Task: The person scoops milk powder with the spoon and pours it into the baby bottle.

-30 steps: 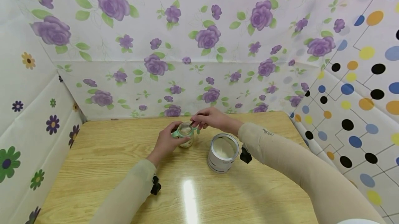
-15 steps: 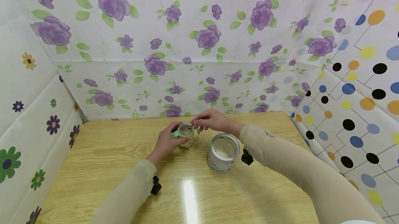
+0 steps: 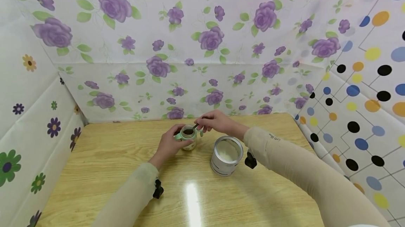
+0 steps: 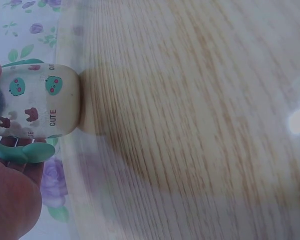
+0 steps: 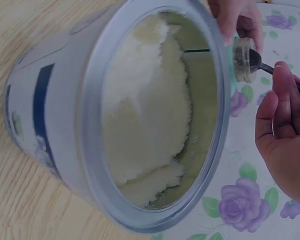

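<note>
My left hand (image 3: pixel 169 142) grips a small clear bottle (image 4: pixel 40 100) with green handles and a print reading "CUTE". The bottle stands on the table with its mouth uncovered. Between the fingers of my right hand (image 3: pixel 218 121) is a dark spoon (image 5: pixel 267 68). Its bowl sits at the bottle's mouth, looking dark with no powder visible on it. How deep the bowl reaches is hard to tell. Just in front of my right hand stands an open can (image 3: pixel 223 166), partly filled with pale cream powder (image 5: pixel 145 110). What lies in the bottle is mostly hidden.
A wooden table (image 3: pixel 107 163) carries the bottle and can. Behind it hangs a purple-flowered cloth (image 3: pixel 190 90), close past the hands. Patterned cloths also close off the left and right sides. A bright light reflection (image 3: pixel 193 202) lies on the tabletop.
White powder showed at the bottle's mouth a second ago; now the dark spoon bowl shows there. The right hand has shifted only slightly. Left hand, bottle and can stay in place.
</note>
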The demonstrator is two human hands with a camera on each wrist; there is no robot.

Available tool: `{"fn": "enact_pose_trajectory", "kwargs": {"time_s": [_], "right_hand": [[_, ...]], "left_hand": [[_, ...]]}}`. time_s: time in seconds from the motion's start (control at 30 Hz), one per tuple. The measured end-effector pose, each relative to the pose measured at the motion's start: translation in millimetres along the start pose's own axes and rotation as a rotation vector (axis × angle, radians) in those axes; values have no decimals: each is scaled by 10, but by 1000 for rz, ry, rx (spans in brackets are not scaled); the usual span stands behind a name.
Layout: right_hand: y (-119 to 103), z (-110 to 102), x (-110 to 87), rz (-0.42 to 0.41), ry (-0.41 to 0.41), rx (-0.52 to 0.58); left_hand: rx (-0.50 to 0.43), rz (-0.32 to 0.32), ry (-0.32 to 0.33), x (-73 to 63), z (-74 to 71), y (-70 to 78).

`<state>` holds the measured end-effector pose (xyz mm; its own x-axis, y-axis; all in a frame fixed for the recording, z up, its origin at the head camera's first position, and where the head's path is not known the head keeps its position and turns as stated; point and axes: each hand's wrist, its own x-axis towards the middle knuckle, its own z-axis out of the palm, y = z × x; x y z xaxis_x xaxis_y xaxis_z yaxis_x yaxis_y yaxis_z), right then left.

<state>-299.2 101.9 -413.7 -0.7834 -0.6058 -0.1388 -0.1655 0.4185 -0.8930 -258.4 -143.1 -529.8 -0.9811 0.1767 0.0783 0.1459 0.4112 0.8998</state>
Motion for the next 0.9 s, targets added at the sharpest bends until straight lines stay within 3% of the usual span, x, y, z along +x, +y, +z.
{"fn": "enact_pose_trajectory", "kwargs": {"time_s": [0.53, 0.9], "right_hand": [[-60, -17, -24, -8, 52, 36], [65, -75, -87, 92, 173, 405]], "left_hand": [[-26, -9, -6, 23, -1, 2], [2, -41, -6, 8, 7, -6]]}}
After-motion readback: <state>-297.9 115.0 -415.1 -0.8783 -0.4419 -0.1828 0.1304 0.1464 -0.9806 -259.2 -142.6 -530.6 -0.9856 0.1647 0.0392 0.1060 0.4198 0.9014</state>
